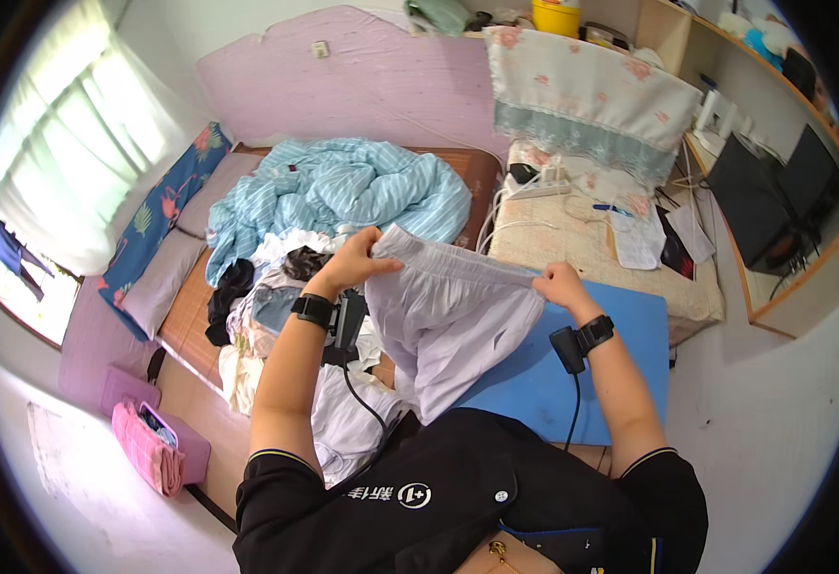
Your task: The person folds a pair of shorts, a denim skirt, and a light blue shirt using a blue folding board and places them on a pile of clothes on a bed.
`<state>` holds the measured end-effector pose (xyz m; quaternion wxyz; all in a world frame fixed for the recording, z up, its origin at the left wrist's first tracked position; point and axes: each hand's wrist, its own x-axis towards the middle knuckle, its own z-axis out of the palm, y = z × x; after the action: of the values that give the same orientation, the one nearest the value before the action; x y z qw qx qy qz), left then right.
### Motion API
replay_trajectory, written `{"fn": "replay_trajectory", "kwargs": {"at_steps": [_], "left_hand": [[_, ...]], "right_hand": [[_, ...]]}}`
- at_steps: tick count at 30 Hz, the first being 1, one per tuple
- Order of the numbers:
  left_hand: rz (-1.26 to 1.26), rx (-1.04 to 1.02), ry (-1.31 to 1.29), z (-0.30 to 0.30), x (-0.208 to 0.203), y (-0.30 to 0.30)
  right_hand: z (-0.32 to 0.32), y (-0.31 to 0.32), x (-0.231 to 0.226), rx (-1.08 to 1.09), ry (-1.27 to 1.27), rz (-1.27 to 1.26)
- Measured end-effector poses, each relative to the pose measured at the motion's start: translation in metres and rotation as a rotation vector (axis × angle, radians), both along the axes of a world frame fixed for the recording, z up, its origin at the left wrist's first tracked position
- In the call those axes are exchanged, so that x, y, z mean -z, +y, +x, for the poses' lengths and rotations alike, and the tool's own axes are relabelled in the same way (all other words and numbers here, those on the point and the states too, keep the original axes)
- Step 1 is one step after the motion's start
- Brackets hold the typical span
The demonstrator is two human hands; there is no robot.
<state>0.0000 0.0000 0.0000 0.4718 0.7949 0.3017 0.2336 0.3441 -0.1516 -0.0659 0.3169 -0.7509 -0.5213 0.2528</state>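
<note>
Black shirt (458, 478) front was closest to the lens, with both bare forearms reaching out past it. Pale lilac shorts (453, 325) hung between the hands, waistband up, partly in front of the blue tabletop (601, 373); couldn't tell whether the cloth actually touched it. Left hand (354, 262) had thumb and fingers pinched on one end of the waistband, and the right hand (560, 285) had its fingers curled tight around the other end, though its exact grip was hard to make out.

My worry was mostly the elastic. It was only held by its ends, so if one hand slipped, I figured that side would spring inward and the whole thing would bunch up. The legs hung loose and creased too, so laying them down like that could've trapped wrinkles underneath.

Other snag: cables. One black cable (367, 402) looped down from the left wrist gear, near the hanging cloth, and could've caught a hem. Also, the clothes pile (271, 297) and a white garment (347, 411) sat close by on the left, so a drooping leg might've dragged something along.
</note>
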Motion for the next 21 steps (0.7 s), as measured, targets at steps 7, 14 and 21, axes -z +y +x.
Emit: {"fn": "replay_trajectory", "kwargs": {"at_steps": [7, 14, 21], "left_hand": [[0.036, -0.202, 0.065, -0.057, -0.057, -0.012], [0.216, -0.322, -0.278, -0.094, -0.111, -0.020], [0.196, -0.418, -0.140, -0.092, -0.085, -0.006]], "right_hand": [[-0.051, 0.056, -0.053, -0.221, -0.176, 0.238], [-0.083, 0.079, -0.136, -0.442, 0.166, 0.477], [-0.081, 0.090, -0.132, -0.338, 0.079, 0.326]]}}
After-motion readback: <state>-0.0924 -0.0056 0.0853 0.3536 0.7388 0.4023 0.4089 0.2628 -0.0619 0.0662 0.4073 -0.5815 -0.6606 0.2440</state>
